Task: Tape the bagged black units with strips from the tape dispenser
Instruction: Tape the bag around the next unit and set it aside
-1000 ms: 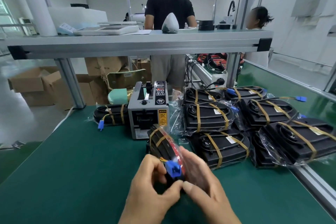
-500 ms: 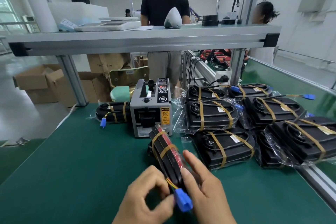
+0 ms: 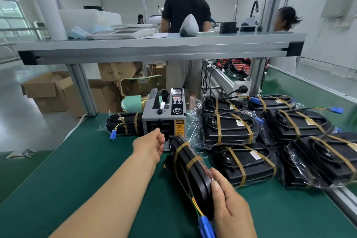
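- Moved the left hand [image 3: 152, 146] off the black unit [image 3: 191, 168] and out to the front slot of the tape dispenser [image 3: 164, 116].
- Curled its fingers right at the slot; cannot tell if pinching a strip or not.
- Holds the near end of the black unit tight with the right hand [image 3: 229, 205], fingers wrapped round it.
- Stands the unit on its thin edge on the green table [image 3: 77, 170], just in front of the dispenser, with 2 brown tape bands [image 3: 180, 147] round it.
- Shows a blue plug [image 3: 205, 226] on thin wires at the near end, just beside the right hand.
- Shows a pile of taped units [image 3: 229, 129] right of the dispenser, and 1 more taped unit [image 3: 123, 124] on its left.
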The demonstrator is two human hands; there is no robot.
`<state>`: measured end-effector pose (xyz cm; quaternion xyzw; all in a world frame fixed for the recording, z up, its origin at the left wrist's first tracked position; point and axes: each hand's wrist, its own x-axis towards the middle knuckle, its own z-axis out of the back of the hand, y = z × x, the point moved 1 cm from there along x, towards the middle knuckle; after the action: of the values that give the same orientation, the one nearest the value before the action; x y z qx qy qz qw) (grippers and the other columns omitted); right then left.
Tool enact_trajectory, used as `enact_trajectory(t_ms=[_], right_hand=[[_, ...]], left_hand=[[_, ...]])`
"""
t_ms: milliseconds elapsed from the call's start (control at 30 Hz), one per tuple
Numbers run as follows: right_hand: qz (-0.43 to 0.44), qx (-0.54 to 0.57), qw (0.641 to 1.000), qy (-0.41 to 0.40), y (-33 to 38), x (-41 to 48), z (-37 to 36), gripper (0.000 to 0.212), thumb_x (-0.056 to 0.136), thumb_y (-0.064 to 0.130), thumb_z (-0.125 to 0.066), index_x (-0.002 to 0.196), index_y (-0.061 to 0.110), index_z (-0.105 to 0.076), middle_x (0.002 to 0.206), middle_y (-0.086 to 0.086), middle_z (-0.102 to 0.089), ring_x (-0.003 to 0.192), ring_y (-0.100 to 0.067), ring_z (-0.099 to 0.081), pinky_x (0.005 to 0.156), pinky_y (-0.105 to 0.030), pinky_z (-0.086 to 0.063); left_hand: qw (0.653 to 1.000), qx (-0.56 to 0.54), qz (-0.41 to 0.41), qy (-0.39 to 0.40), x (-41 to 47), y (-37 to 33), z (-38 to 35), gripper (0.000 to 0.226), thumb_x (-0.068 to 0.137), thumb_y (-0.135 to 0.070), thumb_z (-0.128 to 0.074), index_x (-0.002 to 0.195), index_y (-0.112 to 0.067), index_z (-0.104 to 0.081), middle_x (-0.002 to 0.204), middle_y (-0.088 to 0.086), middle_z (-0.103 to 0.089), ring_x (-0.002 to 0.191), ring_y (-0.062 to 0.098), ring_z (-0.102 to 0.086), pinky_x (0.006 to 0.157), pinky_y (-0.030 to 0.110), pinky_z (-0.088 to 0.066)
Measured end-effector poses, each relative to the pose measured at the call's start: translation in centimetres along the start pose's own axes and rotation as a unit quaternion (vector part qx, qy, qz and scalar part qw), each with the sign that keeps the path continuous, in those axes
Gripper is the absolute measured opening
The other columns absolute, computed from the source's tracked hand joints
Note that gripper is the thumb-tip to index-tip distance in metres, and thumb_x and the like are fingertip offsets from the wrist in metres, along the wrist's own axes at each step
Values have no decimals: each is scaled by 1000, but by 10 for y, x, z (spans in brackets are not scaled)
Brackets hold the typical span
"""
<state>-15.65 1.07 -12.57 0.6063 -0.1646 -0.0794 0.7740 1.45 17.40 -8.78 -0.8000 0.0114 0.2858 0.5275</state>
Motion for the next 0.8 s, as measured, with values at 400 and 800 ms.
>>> enact_trajectory(t_ms=[400,800], right_hand=[[-6,19,1000,6,-3,-1,0,34,99,19,-55,130,29,-63,106,39,-58,98,36,-45,82,8,-33],[-2,21,1000,16,-5,0,1,33,101,21,-53,132,28,-62,98,38,-60,98,31,-51,78,6,-36]], left_hand=[[996,-64,-24,-60,-13,-7,-15,20,90,-9,-59,71,-12,-53,56,0,-53,44,8,-46,45,19,-34],[918,280,-148,239,-136,28,31,12,79,-18,-73,69,-13,-71,53,-3,-50,48,7,-40,48,12,-36]])
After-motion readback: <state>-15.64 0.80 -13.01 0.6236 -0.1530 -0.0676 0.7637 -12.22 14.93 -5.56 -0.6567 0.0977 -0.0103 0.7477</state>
